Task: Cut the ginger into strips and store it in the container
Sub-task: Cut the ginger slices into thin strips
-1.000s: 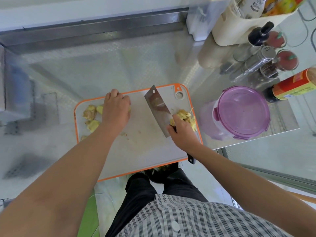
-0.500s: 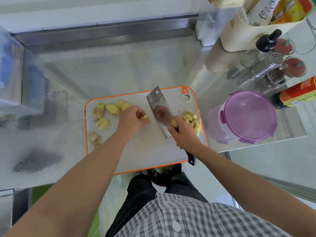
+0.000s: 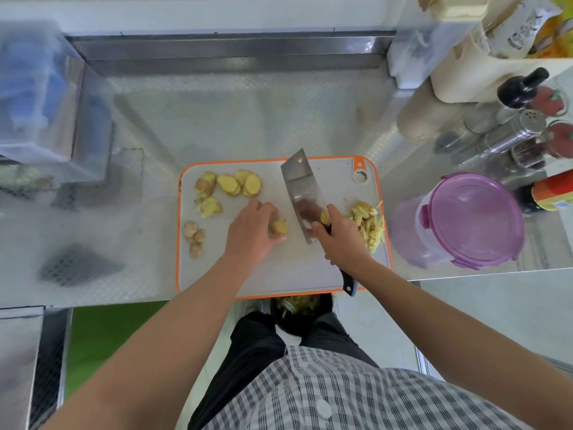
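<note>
Orange-rimmed cutting board (image 3: 279, 274) on bench (image 3: 248, 119). At board centre, ginger piece (image 3: 280, 226), gripped in curled fingers of left hand (image 3: 251, 234). Just right of it, cleaver (image 3: 302, 187), handle clamped in right hand (image 3: 341, 240) fingers. Far left: ginger slices (image 3: 238, 183). Right edge: cut strips (image 3: 367, 223), near lidded purple container (image 3: 471, 218).

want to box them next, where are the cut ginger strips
Head view: the ginger strips lie at the right edge of the cutting board, between the right hand holding the knife and the purple-lidded container.
</note>
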